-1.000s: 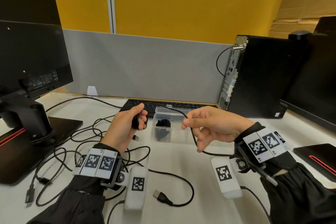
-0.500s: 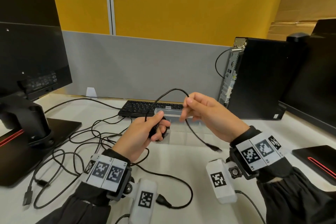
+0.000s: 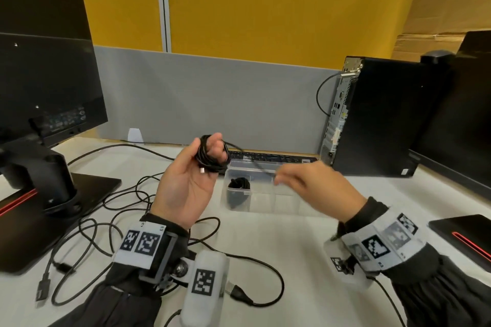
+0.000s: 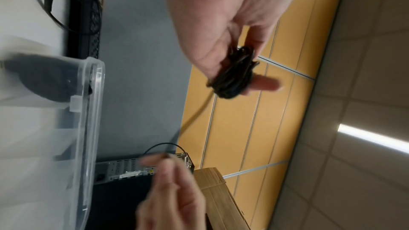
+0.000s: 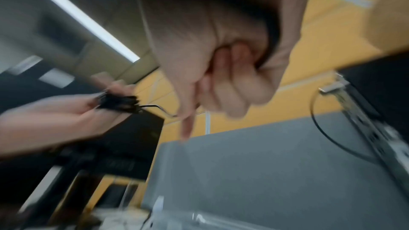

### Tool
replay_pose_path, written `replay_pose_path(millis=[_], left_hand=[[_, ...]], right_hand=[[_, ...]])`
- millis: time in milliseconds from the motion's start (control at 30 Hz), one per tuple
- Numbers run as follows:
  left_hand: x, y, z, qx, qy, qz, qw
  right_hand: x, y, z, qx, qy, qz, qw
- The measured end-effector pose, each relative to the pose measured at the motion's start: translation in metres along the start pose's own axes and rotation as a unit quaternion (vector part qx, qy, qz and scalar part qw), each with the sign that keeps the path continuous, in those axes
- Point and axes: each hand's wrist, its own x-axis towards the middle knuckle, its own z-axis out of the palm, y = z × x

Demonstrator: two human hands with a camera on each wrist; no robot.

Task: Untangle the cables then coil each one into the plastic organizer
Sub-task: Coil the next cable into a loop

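Note:
My left hand (image 3: 191,178) is raised palm-up above the desk with a black cable coil (image 3: 211,154) wound around its fingers; the same coil (image 4: 234,74) shows in the left wrist view. A short free end runs right from the coil to my right hand (image 3: 305,180), which pinches it between thumb and fingertips, blurred by motion. The clear plastic organizer (image 3: 265,200) sits just behind and below the hands. Its left compartment holds a coiled black cable (image 3: 239,186). A tangle of black cables (image 3: 106,210) lies on the desk to the left.
A monitor on a black stand (image 3: 53,186) occupies the left. A keyboard (image 3: 271,158) lies behind the organizer. A black PC tower (image 3: 377,117) and a second monitor (image 3: 457,119) stand at the right. A USB plug (image 3: 239,291) lies near my left wrist.
The left hand rose and turned palm-up, with more cable wound on its fingers. The loose tail shortened, and the right hand moved down and to the right, still pinching it.

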Motion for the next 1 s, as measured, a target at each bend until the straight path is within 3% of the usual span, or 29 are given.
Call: replay_pose_path(millis=[67, 133, 167, 267, 333, 400, 500, 633, 667, 767, 800, 1000], left_hand=[[0.003, -0.002, -0.003, 0.027, 0.023, 0.037, 0.999], [0.007, -0.006, -0.006, 0.125, 0.038, 0.057, 0.99], [0.008, -0.008, -0.009, 0.213, 0.047, 0.063, 0.974], [0.007, -0.013, -0.017, 0.462, 0.035, 0.074, 0.883], [0.003, -0.014, -0.015, 0.518, -0.023, 0.016, 0.855], [-0.002, -0.012, -0.01, 0.489, -0.092, -0.06, 0.865], [-0.008, -0.011, -0.003, 0.42, -0.164, -0.099, 0.887], [-0.01, -0.012, -0.001, 0.324, -0.137, -0.084, 0.932], [-0.01, -0.013, -0.001, 0.307, -0.124, -0.079, 0.94], [-0.006, -0.017, -0.007, 0.285, -0.093, -0.066, 0.952], [-0.004, -0.018, -0.009, 0.292, -0.087, -0.062, 0.95], [0.001, -0.023, -0.014, 0.414, -0.057, -0.053, 0.907]], right_hand=[[-0.008, -0.018, 0.01, -0.041, -0.075, -0.063, 0.994], [-0.014, -0.037, 0.012, -0.057, -0.079, -0.121, 0.988], [-0.015, -0.044, 0.011, -0.051, -0.058, -0.146, 0.986], [-0.011, -0.054, 0.001, -0.032, 0.072, -0.2, 0.977], [-0.003, -0.048, -0.005, -0.002, 0.157, -0.18, 0.971], [0.005, -0.04, -0.008, 0.04, 0.2, -0.133, 0.97], [0.016, -0.03, -0.002, 0.136, 0.196, -0.054, 0.97], [0.024, -0.035, 0.019, 0.265, 0.085, -0.025, 0.96], [0.023, -0.038, 0.023, 0.344, 0.037, -0.002, 0.938], [0.021, -0.047, 0.028, 0.574, -0.073, 0.089, 0.811], [0.021, -0.048, 0.031, 0.595, -0.079, 0.096, 0.794], [0.021, -0.042, 0.04, 0.559, -0.049, 0.087, 0.823]])
